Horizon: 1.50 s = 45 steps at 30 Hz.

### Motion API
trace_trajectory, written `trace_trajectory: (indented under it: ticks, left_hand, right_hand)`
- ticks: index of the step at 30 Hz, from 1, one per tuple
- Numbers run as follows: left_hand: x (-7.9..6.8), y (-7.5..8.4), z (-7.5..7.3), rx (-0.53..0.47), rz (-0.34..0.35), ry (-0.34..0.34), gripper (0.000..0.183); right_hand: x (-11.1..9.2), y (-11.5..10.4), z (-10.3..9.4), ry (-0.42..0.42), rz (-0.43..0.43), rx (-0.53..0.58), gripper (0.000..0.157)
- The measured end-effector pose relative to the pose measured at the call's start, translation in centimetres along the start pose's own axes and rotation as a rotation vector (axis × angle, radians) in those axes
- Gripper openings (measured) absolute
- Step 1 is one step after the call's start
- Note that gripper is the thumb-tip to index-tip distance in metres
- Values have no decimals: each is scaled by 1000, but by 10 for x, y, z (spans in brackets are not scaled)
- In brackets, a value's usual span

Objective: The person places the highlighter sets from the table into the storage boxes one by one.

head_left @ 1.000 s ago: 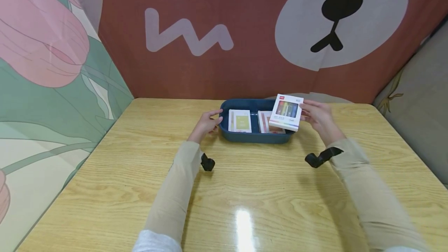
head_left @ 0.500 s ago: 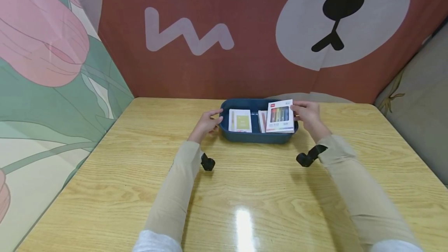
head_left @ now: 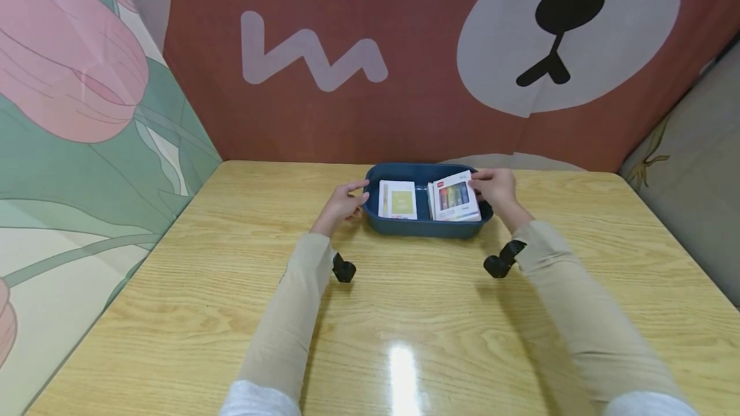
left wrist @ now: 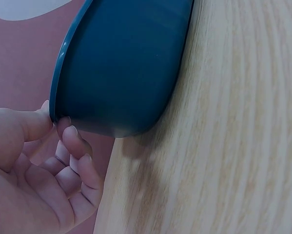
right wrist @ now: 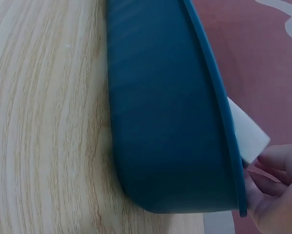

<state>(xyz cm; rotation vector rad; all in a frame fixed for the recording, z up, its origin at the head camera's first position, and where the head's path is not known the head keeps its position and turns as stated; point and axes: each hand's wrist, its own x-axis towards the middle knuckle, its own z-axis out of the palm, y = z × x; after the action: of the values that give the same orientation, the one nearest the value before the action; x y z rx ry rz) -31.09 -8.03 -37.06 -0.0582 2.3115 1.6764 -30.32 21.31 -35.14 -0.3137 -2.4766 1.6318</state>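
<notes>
A dark blue plastic bin (head_left: 424, 228) stands near the back of the table. My left hand (head_left: 341, 203) pinches its left rim between thumb and fingers, as the left wrist view shows on the bin's wall (left wrist: 121, 68). At the right end of the bin, my right hand (head_left: 497, 192) grips the right edge of a white box of coloured sticks (head_left: 453, 196), seen through its window. That box lies tilted over other flat boxes, its corner (right wrist: 250, 134) rising above the rim in the right wrist view. A white box with a yellow-green panel (head_left: 399, 201) lies in the bin's left half.
The wooden table (head_left: 347, 339) stretches in front of the bin. A brown cloth with a cartoon bear face (head_left: 370, 114) hangs right behind it. Black camera mounts (head_left: 343, 269) are strapped to both wrists.
My right hand has moved left and down with the white box of coloured sticks, bringing it from above the bin's right end into the bin. My left hand has stayed on the rim.
</notes>
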Motion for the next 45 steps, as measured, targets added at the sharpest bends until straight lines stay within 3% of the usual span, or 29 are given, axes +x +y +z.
trace_trajectory:
  ticks: [10,19,25,29,32,36,41,45]
  left_hand:
    - [-2,0,-1,-3,7,2,39]
    - [-2,1,-1,-22,-3,5,39]
    - [-3,0,0,-7,10,15,38]
    - [-2,-4,1,33,78,63,35]
    - [-4,-4,1,163,187,115,32]
    - [-14,8,2,428,314,183,30]
    - [-33,27,10,732,398,221,33]
    - [-49,30,20,920,447,239,37]
  right_hand:
    - [-6,1,-4,-42,-80,-238,27]
    - [-19,-1,-7,-102,-68,-162,29]
    - [-28,2,-12,-91,-94,-118,29]
    - [-34,5,-14,-62,-153,-87,27]
    - [-40,8,-17,-47,-212,-76,27]
    - [-50,10,-21,-23,-264,-104,27]
    - [-59,13,-23,59,-408,-202,25]
    - [-67,14,-22,49,-547,-278,25]
